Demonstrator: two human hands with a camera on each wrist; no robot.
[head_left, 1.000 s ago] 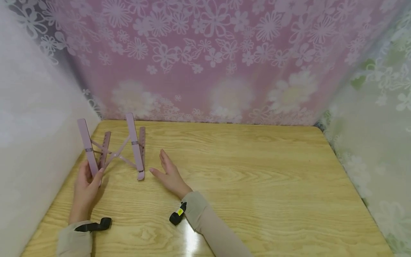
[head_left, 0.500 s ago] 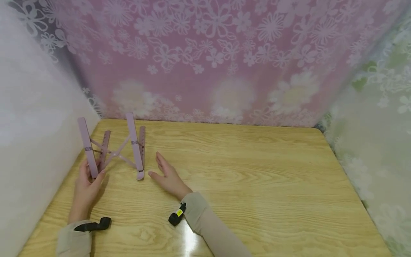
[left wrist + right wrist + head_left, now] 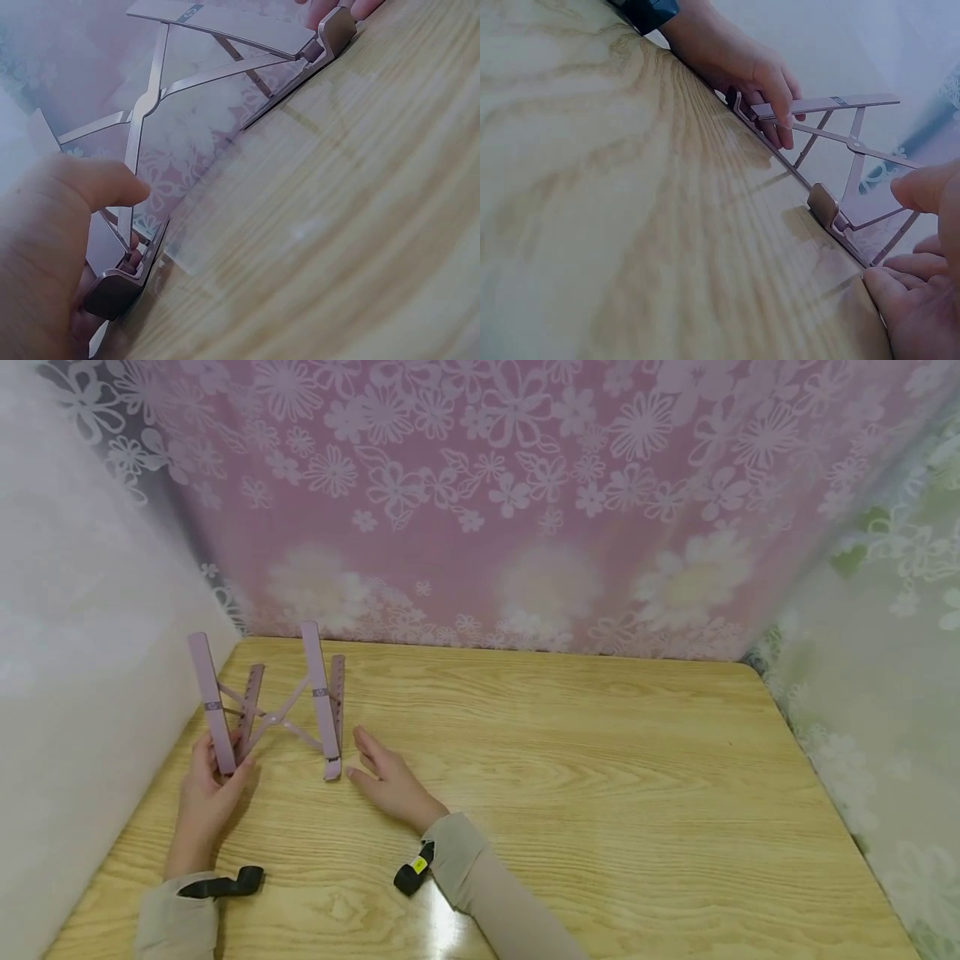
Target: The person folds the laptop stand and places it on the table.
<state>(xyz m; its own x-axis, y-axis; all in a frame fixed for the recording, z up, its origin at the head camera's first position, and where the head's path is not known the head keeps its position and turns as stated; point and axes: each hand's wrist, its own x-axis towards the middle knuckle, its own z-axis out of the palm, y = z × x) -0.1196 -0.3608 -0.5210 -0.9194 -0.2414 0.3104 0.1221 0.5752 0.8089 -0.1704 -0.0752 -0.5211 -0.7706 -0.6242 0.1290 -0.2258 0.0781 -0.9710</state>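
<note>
A pinkish-purple folding laptop stand (image 3: 322, 710) stands unfolded at the left of the table, its two sloped rails joined by crossed bars. My left hand (image 3: 206, 797) holds the front end of the left rail, thumb on the inner side and fingers on the outer side. In the left wrist view, the crossed bars meet at a round pivot (image 3: 146, 103). Just right of the right rail is my right hand (image 3: 397, 789), fingers extended and thumb near the front lip. The right wrist view shows its fingers (image 3: 911, 281) low at the tabletop, beside the stand's base.
The wood-grain table (image 3: 600, 777) reaches far to the right of the stand. A pink floral curtain (image 3: 480, 552) hangs behind it. White cloth (image 3: 90, 610) closes in the left side, near the left hand, and a patterned sheet (image 3: 862, 693) the right.
My right hand has moved slightly left, closer to the stand's right rail, with its fingers lower. The left hand stays at the left rail. The head view has shifted a little.
</note>
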